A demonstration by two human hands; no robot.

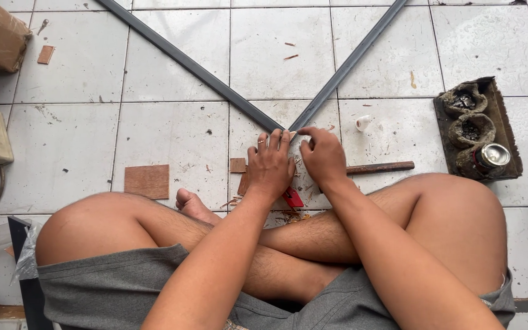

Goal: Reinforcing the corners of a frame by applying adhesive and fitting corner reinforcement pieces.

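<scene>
- Both hands press down where two dark metal strips meet in a V on the tiled floor (172,131): the left hand (270,168) lies flat, fingers spread, on the end of the left strip (190,64); the right hand (323,157) curls its grip over the end of the right strip (349,61), apparently steadying the joint.
- Just beside them lie a wooden stick (380,167), a red scrap (293,198) and plywood offcuts (147,181).
- A grimy tray (501,122) sits well apart at the right.

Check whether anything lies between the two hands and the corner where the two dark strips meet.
Nothing visible does: the left hand and right hand already rest at the corner where the two dark strips meet.
</scene>
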